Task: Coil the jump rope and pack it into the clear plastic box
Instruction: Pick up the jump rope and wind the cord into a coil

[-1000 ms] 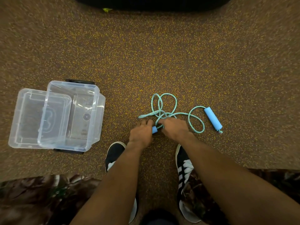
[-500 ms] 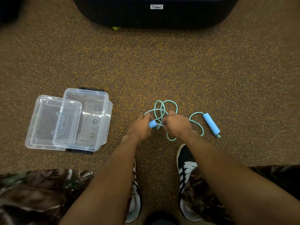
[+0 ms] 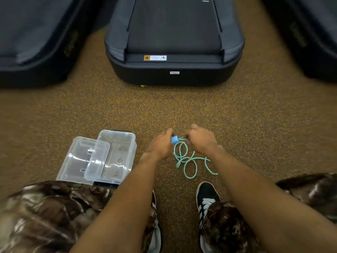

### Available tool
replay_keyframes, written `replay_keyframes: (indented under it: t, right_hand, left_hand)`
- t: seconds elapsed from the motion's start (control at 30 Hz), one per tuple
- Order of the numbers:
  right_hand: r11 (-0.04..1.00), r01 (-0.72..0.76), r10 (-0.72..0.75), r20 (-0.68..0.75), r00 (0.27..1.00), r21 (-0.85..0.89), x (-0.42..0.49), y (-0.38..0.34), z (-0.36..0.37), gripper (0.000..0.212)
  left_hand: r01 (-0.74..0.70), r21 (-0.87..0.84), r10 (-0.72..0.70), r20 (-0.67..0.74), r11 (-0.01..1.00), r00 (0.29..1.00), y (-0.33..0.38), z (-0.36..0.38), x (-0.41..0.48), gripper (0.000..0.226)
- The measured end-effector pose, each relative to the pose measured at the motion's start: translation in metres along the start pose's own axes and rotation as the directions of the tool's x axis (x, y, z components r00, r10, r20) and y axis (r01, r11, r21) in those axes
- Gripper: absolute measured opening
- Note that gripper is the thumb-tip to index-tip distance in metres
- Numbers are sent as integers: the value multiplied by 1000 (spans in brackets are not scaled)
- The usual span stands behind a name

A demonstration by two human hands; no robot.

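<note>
Gripping the blue handle of the jump rope, the left hand sits just below the middle of the frame, its fingers curled round the handle so that only one end pokes out. Just to its right, the right hand is clenched too, pinching the teal cord close to where it leaves the handle. From there the cord drops in several loose loops onto the speckled brown floor between the two forearms, and one strand runs out of sight under the right forearm. I cannot see the rope's other handle. The clear plastic box stands open at centre left of the frame, well apart from the rope, partly overlapping its clear lid, which lies on its left. A dark treadmill fills the upper centre. Two black shoes with white stripes show at the bottom.
</note>
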State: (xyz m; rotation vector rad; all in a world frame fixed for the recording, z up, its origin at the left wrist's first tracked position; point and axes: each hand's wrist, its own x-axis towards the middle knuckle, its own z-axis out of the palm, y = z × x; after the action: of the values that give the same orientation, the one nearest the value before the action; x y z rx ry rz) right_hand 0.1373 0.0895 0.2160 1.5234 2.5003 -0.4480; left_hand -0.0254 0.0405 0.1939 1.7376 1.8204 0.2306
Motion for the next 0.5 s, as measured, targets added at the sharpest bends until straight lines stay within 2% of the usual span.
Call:
replay_keyframes:
  t: [0.17,0.27,0.5]
  right_hand:
    - [1000,3,-3,-31,1000,-3,-17,-9,-27,22]
    - [1000,-25,25,-63,998,6,-27,-12,-40,17]
    - [1000,13,-8,-222,975,20,-42,-16,-80,13]
  left_hand:
    - [-67,109,70,-17,992,997,18,-28,-17,51]
    - [-94,137,101,-52,986,994,29,-44,-27,43]
    - [-142,56,149,-142,988,979,49,-77,-37,31]
